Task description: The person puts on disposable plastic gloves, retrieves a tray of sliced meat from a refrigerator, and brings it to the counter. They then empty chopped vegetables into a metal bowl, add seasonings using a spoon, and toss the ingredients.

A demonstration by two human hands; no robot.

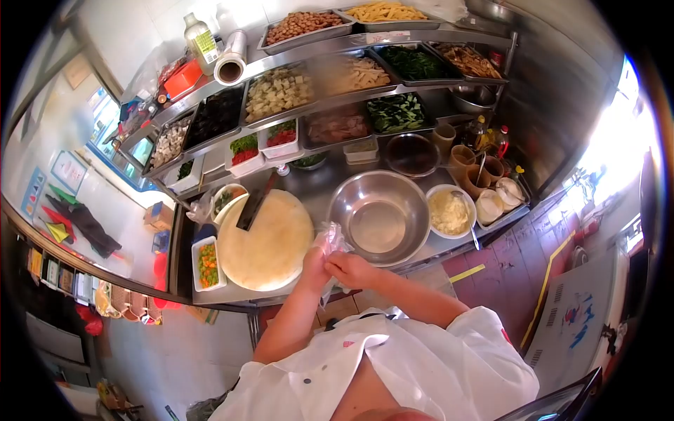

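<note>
My left hand (315,266) is in front of me at the counter's near edge, with a clear plastic bag or glove (331,238) on or around its fingers. My right hand (349,270) touches it from the right, its fingers closed on the loose plastic at the wrist. Just left of both hands lies a round cutting board (263,242), and a cleaver (256,203) rests on its upper part. Beyond my hands, to the right, stands a large metal bowl (379,217) with nothing in it. The fingers of my left hand are partly hidden.
A white tray of diced vegetables (208,264) stands left of the board. Right of the metal bowl are a bowl of minced food (450,212) with a spoon and several seasoning cups (489,206). Shelves (302,107) of food trays rise behind the counter.
</note>
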